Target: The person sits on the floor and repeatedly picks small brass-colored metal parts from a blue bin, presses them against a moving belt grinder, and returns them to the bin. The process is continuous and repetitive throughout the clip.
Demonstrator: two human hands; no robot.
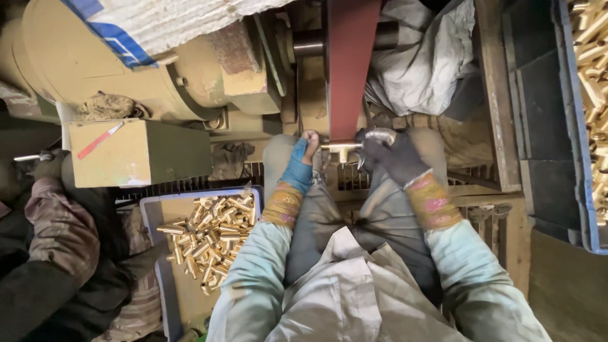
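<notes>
Both hands meet at the lower end of the dark red sanding belt (348, 69), which runs straight up and away from the person toward a roller at the top of the view. The brass fitting (342, 149) lies crosswise between the two hands, its long axis running left to right, square to the belt's travel, and it sits right at the belt's bottom edge, touching or all but touching it. A short stub points down from its middle.

The left hand (300, 166), wrapped in blue cloth with the fingertips bare, pinches the left end of the fitting, thumb and fingers closed on it. The right hand (391, 158), in a dark glove, is curled shut around the right end, where a curved silvery part shows above the knuckles. Neither hand is nearer than the other: the fitting spans the gap between them, directly ahead of the person's lap.

At the lower left, beside the left forearm, a blue tray (152, 218) holds a heap of brass pieces (212, 237). A second bin of brass parts (594, 76) runs along the right edge. A drab green motor housing (114, 63) stands left of the belt, and another person's sleeve (57, 228) shows at the far left.
</notes>
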